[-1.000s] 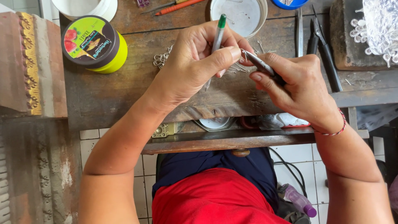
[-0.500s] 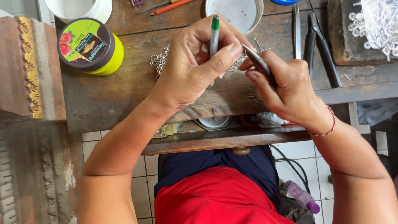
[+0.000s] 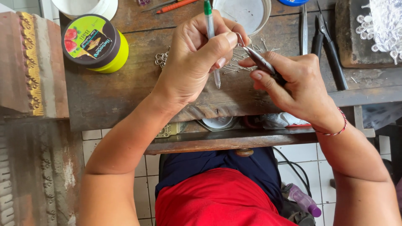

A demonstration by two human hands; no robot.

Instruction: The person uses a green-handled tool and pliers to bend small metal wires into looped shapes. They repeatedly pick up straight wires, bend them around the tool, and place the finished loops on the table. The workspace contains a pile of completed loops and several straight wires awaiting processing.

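Over the wooden bench (image 3: 125, 96), left hand (image 3: 197, 58) grips a pen (image 3: 209, 25), right hand (image 3: 293, 83) clasps pliers (image 3: 259, 60)

Bare bench (image 3: 125, 96) left of hands; yellow tub (image 3: 94, 42) beyond; pliers (image 3: 328, 46) block right.

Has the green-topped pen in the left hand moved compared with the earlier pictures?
Yes. The pen has turned more upright and shifted slightly left, away from the white bowl on the bench, held in the left hand.
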